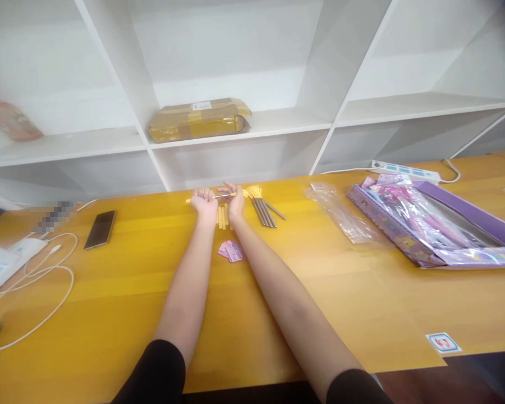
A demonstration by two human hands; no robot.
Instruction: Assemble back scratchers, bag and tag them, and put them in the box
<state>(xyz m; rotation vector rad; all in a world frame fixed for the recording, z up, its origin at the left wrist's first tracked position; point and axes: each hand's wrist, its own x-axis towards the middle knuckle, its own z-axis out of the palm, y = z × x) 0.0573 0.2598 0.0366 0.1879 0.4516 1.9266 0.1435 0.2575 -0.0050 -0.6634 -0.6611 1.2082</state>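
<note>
Near the table's back edge, my left hand is closed round a yellow piece at the left end of a thin pen-like rod. My right hand holds the rod's yellow right end, some of its fingers raised. Just below and between the hands lie several short yellow sticks, partly hidden by my right hand. To the right of my right hand rest several dark grey rods with yellow tops, side by side. Small pink and purple cards lie between my forearms.
An open purple box of wrapped pink items stands at right, beside clear plastic bags. A phone and white cables lie at left. White shelves behind hold a taped parcel. A power strip is at the back right.
</note>
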